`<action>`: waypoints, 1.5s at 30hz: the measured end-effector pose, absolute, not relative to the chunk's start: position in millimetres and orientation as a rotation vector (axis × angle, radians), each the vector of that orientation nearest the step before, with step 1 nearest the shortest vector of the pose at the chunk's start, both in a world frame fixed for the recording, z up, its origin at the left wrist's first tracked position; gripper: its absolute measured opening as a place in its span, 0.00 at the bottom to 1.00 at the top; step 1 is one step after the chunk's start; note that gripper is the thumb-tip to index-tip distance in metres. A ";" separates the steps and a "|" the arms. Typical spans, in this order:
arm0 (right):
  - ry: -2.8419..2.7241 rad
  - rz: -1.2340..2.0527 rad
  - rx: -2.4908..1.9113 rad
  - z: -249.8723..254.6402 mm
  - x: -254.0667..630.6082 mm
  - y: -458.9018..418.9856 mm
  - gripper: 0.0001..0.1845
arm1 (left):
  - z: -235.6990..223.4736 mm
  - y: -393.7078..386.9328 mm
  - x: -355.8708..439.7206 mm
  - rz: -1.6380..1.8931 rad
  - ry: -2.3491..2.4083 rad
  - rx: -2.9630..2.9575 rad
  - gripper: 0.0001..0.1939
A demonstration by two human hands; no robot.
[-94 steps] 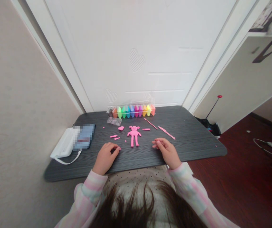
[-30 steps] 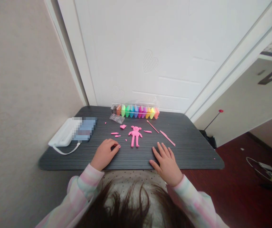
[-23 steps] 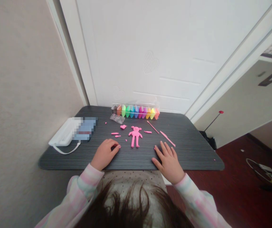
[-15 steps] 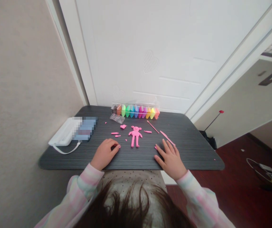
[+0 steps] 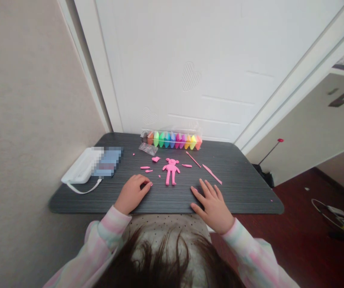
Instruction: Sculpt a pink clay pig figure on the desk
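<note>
A flat pink clay figure (image 5: 171,170) with round ears, arms and two long legs lies in the middle of the dark table. To its lower left, my left hand (image 5: 132,193) rests on the tabletop with curled fingers, thumb and forefinger closed on a tiny bit of pink clay (image 5: 151,184). My right hand (image 5: 212,205) lies palm down to the figure's lower right, fingers spread. A speck of pink shows by its index finger; how much clay is under the fingers is hidden. Around the figure lie a pink clay lump (image 5: 155,159) and several small pink pieces.
Two pink modelling tools, a thin stick (image 5: 193,159) and a knife-shaped one (image 5: 212,174), lie beyond my right hand. A clear box of coloured clay packs (image 5: 172,141) stands at the back against the white door. A white device (image 5: 83,166) with a cable sits at the left.
My right hand has slid slightly left, away from the knife-shaped tool, whose near end now shows fully. My left hand stays in place.
</note>
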State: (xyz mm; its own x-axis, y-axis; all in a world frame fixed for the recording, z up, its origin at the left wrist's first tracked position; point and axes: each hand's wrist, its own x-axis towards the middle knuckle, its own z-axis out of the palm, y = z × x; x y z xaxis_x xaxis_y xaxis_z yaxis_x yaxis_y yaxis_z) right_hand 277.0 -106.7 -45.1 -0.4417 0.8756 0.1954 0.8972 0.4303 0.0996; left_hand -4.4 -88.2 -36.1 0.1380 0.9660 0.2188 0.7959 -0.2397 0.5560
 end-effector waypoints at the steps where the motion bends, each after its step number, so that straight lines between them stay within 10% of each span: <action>1: -2.547 -0.290 -1.613 -45.3 277.6 -105.6 0.25 | -36.0 -88.2 -4.5 0.783 1.711 2.115 0.12; 45: -2.459 0.071 -1.297 -35.5 282.1 -88.1 0.13 | -37.2 -88.6 -4.5 0.785 1.713 2.123 0.12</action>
State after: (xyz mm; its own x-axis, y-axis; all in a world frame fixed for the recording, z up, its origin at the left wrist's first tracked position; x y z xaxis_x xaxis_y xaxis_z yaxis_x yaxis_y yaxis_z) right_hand 282.1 -88.1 -35.5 -0.5148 0.8073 0.2885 0.7892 0.5777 -0.2084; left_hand -4.5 -88.6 -37.2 0.1384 0.9646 0.2244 0.7996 -0.2425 0.5493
